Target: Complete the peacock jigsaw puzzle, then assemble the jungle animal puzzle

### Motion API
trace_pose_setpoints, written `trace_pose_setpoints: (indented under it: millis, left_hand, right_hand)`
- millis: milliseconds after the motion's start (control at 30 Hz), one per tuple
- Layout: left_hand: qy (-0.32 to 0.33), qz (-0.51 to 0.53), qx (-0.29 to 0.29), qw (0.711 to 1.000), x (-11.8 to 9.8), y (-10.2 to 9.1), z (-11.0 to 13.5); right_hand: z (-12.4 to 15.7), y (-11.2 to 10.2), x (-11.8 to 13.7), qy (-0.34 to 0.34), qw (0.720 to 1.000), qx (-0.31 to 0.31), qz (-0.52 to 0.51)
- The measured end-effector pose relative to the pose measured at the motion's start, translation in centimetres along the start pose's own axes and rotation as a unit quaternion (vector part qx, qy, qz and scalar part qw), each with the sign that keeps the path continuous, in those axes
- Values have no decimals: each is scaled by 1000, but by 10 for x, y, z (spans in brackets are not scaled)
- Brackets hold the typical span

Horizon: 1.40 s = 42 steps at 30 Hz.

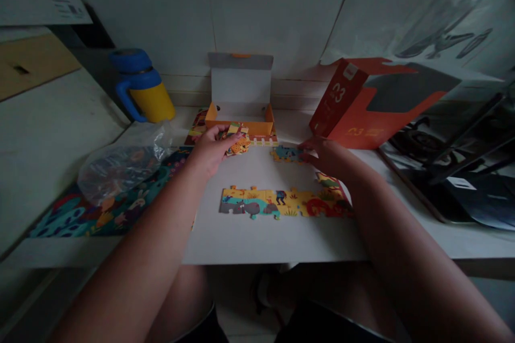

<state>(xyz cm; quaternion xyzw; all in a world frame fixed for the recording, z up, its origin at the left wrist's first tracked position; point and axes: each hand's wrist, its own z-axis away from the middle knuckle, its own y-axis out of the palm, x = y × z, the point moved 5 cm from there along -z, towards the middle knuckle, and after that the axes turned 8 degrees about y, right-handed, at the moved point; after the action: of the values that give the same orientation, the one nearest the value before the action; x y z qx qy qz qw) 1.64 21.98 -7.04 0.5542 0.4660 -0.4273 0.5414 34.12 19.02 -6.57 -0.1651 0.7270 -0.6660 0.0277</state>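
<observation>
My left hand point(213, 149) is closed around a small stack of puzzle pieces point(240, 144), yellow and orange on the face that shows, in front of the open box. To the right, my right hand point(319, 154) has its bent fingers on the right end of blue-and-yellow puzzle pieces point(286, 154) lying on the table. Nearer to me lies a joined strip of puzzle point(257, 203) with a grey hippo on yellow and a red animal at its right end. One more piece point(328, 180) sits above that end, partly behind my right wrist.
Behind my hands stands an open orange box point(239, 127) with its lid raised. A blue-and-yellow jug point(151, 96), a clear plastic bag point(124, 166) and a colourful printed sheet point(64, 217) are at left. At right are a large orange-red box point(362, 112) and a dark appliance point(454, 187).
</observation>
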Motion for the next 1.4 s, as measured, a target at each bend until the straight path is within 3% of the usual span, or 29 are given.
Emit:
trace_pose_setpoints:
  millis: [467,633,900,1400]
  left_hand:
    - [14,-43,14,999,4,0,2]
    - [7,-31,21,999,7,0,2]
    - [-6,-13,3,1000,2,5,6]
    - [-8,-36,-10,999,7,3,2]
  right_hand:
    - [8,-8,5,-10,996,53,-75]
    - [12,-14,-4,48,994,77,-54]
    - [11,-8,7,35,994,85,-51]
    - [21,-19,0,35,988,133,-77]
